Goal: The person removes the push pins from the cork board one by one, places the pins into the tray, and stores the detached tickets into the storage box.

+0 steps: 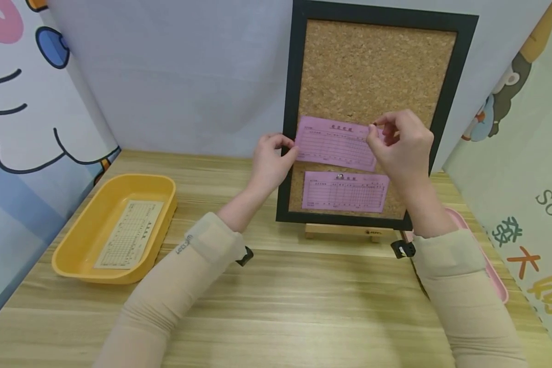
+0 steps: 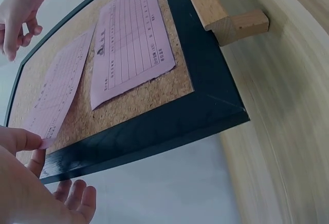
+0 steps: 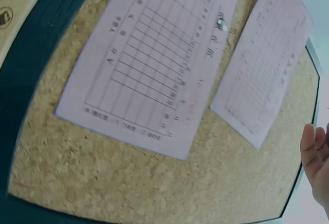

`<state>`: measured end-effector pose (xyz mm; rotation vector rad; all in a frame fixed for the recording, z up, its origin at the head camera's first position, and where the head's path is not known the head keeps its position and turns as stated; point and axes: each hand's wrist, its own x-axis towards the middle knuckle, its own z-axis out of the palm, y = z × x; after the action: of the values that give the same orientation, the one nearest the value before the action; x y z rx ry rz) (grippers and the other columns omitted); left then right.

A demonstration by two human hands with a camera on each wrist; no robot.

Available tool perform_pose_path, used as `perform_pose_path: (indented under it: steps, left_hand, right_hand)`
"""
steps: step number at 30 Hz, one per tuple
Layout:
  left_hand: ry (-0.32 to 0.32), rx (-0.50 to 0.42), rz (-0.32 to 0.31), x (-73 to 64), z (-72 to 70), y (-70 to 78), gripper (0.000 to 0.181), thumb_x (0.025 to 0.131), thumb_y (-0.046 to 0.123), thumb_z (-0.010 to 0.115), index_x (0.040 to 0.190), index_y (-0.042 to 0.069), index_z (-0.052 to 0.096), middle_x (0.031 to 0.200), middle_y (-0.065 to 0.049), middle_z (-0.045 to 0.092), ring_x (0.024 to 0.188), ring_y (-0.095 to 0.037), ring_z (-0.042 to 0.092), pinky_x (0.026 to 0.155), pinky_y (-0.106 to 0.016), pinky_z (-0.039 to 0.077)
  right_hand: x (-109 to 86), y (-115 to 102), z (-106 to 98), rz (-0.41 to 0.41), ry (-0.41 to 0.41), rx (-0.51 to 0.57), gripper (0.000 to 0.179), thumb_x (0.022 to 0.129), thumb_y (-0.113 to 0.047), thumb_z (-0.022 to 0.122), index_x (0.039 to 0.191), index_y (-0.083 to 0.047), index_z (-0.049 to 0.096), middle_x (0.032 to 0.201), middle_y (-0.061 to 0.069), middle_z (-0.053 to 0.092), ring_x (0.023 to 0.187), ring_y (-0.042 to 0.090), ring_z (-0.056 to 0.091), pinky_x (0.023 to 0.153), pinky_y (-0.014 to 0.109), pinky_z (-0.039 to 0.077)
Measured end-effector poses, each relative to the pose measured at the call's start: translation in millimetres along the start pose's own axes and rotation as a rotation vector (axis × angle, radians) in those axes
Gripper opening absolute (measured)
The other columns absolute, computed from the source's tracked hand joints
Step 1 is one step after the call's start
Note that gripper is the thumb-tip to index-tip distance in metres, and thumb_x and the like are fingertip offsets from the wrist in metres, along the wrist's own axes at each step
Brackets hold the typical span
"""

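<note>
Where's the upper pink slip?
In the head view's right half, the upper pink slip is above the lower pink slip, its left end in the left hand.

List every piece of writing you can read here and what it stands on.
"SO", followed by cut-off lettering: right-hand backdrop.
"發": same backdrop, in green.
"大": same backdrop, in red.
"财": same backdrop, in yellow.
Upper pink slip, lower pink slip and cream slip: printing too small or blurred to read.
Left sleeve: lettering, unreadable.
Easel bar: small mark, unreadable.
</note>
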<state>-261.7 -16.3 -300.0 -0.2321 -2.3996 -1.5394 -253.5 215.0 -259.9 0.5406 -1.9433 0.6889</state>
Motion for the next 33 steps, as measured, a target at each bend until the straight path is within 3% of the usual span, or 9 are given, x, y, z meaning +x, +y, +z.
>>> perform_pose_path:
  steps: [10,17,24,28,33]
  left_hand:
    - [0.047,-0.002,0.020,1.5,-15.8,-3.1,0.015,0.089,0.021,0.063,0.091,0.007,0.065,0.110,-0.010,0.059,0.100,-0.025,0.054,0.081,-0.035,0.045]
    - [0.042,0.005,0.047,2.2,-27.7,-2.2,0.016,0.089,0.019,0.062,0.094,0.004,0.066,0.095,-0.008,0.066,0.089,-0.019,0.058,0.075,-0.029,0.048]
    - [0.083,0.039,0.138,-3.1,-36.1,-2.5,0.013,0.089,0.016,0.061,0.091,0.004,0.067,0.086,-0.008,0.067,0.081,-0.017,0.058,0.066,-0.025,0.043]
    - [0.120,0.083,0.223,-5.0,-43.3,-2.6,0.012,0.088,0.014,0.061,0.089,0.004,0.067,0.083,-0.008,0.068,0.079,-0.021,0.059,0.069,-0.029,0.040]
    - [0.150,0.155,0.288,-7.7,-54.4,0.0,0.011,0.088,0.012,0.062,0.089,0.003,0.068,0.081,-0.009,0.068,0.079,-0.024,0.058,0.073,-0.034,0.040]
  right_hand:
    - [2.4,-0.6,-12.4,-0.054,-0.036,-0.035,0.016,0.083,-0.008,0.063,0.083,0.007,0.063,0.069,0.018,0.055,0.060,0.020,0.049,0.059,0.010,0.033]
    - [4.3,-0.7,-24.5,-0.084,-0.052,-0.062,0.014,0.083,-0.007,0.063,0.083,0.007,0.064,0.069,0.019,0.056,0.061,0.023,0.050,0.060,0.011,0.033]
    - [6.1,-4.3,-43.9,-0.052,-0.127,-0.109,0.011,0.082,-0.005,0.066,0.085,0.005,0.065,0.072,0.017,0.057,0.066,0.020,0.049,0.063,0.006,0.031]
    - [3.5,-1.3,-50.6,-0.031,-0.153,-0.120,0.011,0.081,-0.006,0.067,0.085,0.004,0.066,0.072,0.016,0.057,0.065,0.019,0.046,0.062,0.008,0.030]
    - [0.4,3.7,-60.6,0.001,-0.192,-0.079,0.011,0.080,-0.007,0.067,0.085,0.003,0.067,0.071,0.013,0.058,0.065,0.008,0.043,0.061,0.007,0.032]
